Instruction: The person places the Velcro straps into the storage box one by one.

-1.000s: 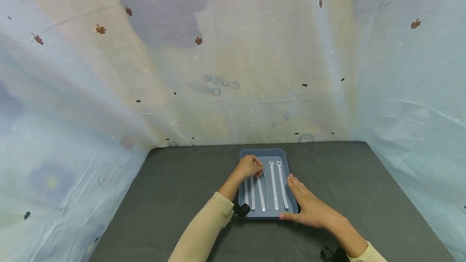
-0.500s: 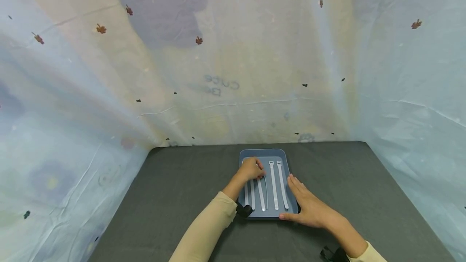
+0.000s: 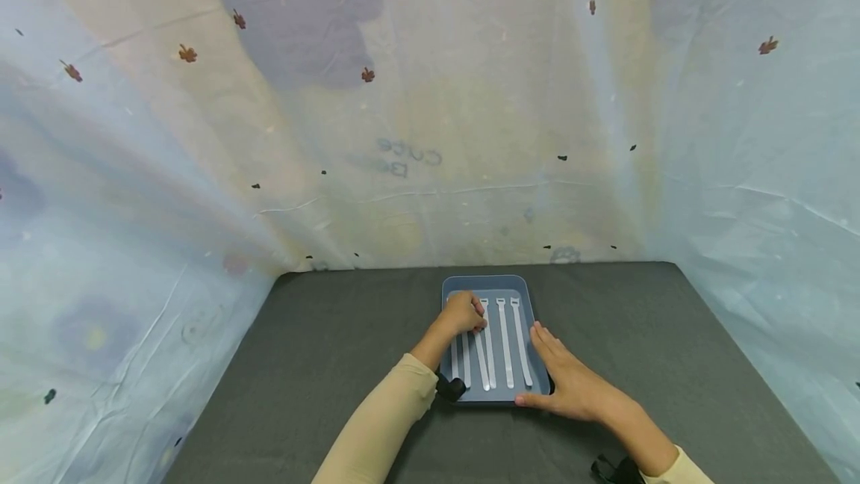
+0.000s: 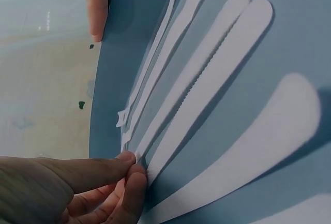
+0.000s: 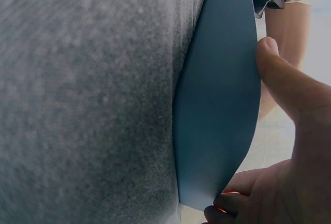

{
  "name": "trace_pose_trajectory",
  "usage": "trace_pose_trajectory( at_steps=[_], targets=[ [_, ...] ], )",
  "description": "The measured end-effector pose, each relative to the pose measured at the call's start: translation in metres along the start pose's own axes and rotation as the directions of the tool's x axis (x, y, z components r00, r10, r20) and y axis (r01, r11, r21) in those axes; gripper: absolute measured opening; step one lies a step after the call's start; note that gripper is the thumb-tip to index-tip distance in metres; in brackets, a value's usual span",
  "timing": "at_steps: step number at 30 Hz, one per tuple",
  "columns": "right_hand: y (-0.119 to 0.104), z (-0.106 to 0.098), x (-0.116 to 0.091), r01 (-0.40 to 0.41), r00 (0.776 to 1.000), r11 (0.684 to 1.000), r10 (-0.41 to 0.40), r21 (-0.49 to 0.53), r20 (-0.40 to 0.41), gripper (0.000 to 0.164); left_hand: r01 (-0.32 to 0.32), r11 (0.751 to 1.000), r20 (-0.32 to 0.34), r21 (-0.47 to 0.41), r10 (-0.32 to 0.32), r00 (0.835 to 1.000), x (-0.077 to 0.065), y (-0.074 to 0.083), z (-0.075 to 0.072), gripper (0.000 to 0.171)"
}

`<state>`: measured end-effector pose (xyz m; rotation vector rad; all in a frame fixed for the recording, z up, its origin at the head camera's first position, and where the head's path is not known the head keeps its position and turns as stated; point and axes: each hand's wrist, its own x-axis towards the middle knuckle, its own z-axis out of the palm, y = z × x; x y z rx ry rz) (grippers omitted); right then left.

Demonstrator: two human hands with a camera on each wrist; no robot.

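Observation:
Several flat white cable straps [image 3: 506, 342] lie lengthwise in a shallow blue tray [image 3: 480, 281]. Slotted heads show at their far ends. My left hand [image 3: 463, 312] reaches over the tray from the left, and its thumb and fingertips pinch at the head end of a strap [image 4: 207, 89] left of the middle. Two straps lie close side by side there, their upper parts partly covered by the fingers. At the tray's near right corner, my right hand [image 3: 571, 383] rests with straight, spread fingers along the right side. Its thumb [image 5: 269, 53] touches the front rim.
The tray stands on a dark grey cloth-covered table [image 3: 349, 349]. A pale patterned curtain [image 3: 430, 133] hangs behind and along both sides. A small black device [image 3: 450, 387] sits at the left wrist, overlapping the tray's near left corner in the head view.
The strap beside my left fingers was curved and edge-on; it now lies flat with its head showing. My left hand has shifted slightly. The right hand and tray have stayed put.

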<state>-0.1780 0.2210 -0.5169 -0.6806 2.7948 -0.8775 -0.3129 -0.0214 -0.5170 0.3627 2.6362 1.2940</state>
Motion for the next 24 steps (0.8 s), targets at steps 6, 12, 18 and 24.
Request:
trace_pose_trajectory(
  at_steps=[6,12,18,24],
  targets=[
    [-0.001,0.000,0.000,-0.001,1.000,1.000,0.000,0.007,0.010,0.129,0.016,1.000,-0.005,0.005,-0.016,1.000,-0.001,-0.001,0.001,0.019],
    [-0.001,-0.001,0.000,0.000,1.000,1.000,0.000,0.010,0.015,0.129,0.030,0.999,-0.018,-0.015,-0.030,0.999,-0.002,0.002,-0.005,0.018],
    [-0.001,-0.006,0.002,-0.012,0.999,1.000,0.012,0.003,0.038,0.127,-0.001,1.000,0.001,-0.023,0.001,1.000,-0.007,0.002,-0.018,0.013],
    [-0.001,-0.016,0.002,-0.042,0.998,0.999,0.041,0.032,0.039,0.118,-0.045,0.998,0.035,-0.037,0.046,0.998,-0.010,-0.012,-0.033,0.016]
  ],
)
